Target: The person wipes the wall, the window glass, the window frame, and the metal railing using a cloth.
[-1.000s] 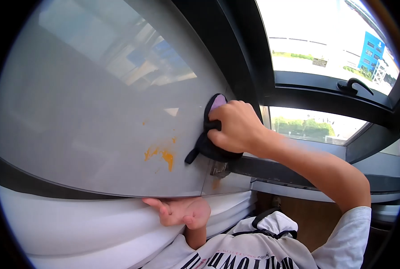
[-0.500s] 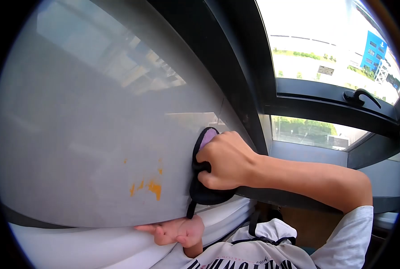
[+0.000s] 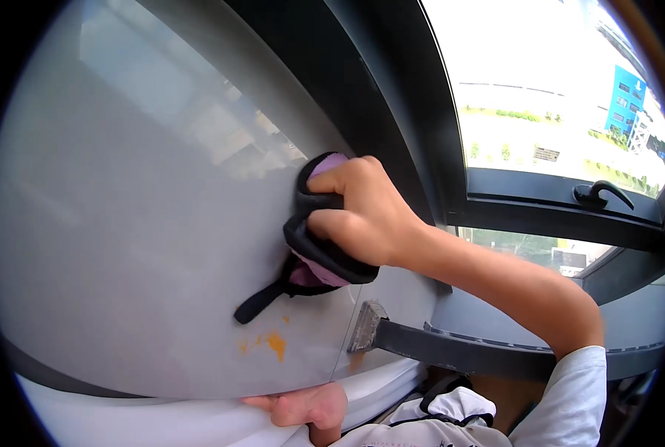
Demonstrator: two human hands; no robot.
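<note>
My right hand (image 3: 366, 212) is closed round a bunched purple cloth with black edging (image 3: 319, 274), which presses against a glossy grey panel (image 3: 146, 246). A black strap on the cloth hangs down to the left. Below that strap, orange smears (image 3: 276, 345) mark the panel. At the panel's lower edge is my left hand (image 3: 314, 406), with nothing visible in it. Its fingers stretch to the left, partly hidden by the edge.
A dark window frame (image 3: 392, 97) runs beside the panel, with a black window handle (image 3: 600, 195) at the right. A grey metal bar (image 3: 459, 346) juts from a bracket (image 3: 367, 326) on the panel. White fabric (image 3: 124, 417) lies along the bottom.
My right hand has moved up and left with the cloth, whose purple inside shows more. The metal bracket has come into sight below it. The view has shifted a little.
</note>
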